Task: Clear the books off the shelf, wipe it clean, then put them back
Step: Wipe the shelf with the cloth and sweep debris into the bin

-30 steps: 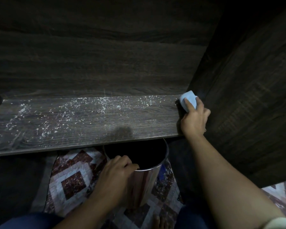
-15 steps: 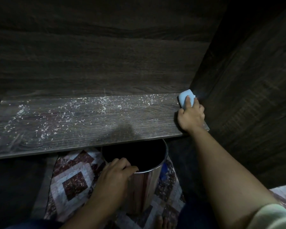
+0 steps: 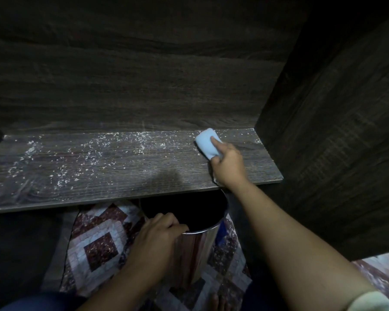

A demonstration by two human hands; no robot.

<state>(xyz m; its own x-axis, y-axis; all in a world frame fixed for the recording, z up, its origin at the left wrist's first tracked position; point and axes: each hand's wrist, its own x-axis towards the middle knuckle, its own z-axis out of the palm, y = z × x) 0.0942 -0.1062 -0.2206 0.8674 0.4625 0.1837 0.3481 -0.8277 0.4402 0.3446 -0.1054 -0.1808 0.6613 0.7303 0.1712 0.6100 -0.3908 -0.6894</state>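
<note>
The dark wooden shelf (image 3: 126, 176) runs across the middle, speckled with white crumbs (image 3: 81, 151) over most of its left and centre. No books are in view. My right hand (image 3: 228, 166) grips a light blue sponge (image 3: 206, 142) and presses it on the shelf's back right part, index finger laid along its top. Below the shelf's front edge stands a shiny metal bin (image 3: 200, 241), its dark mouth open. My left hand (image 3: 157, 239) grips the bin's near rim, fingers curled over it.
The cabinet's side wall (image 3: 335, 131) rises close on the right, its back panel (image 3: 133, 75) behind the shelf. A patterned quilt mat (image 3: 99, 248) lies on the floor under the bin. My bare toes show at the bottom edge.
My right hand has slid the sponge leftward from the shelf's right back corner, leaving that end with fewer crumbs. My left hand stays on the bin's rim.
</note>
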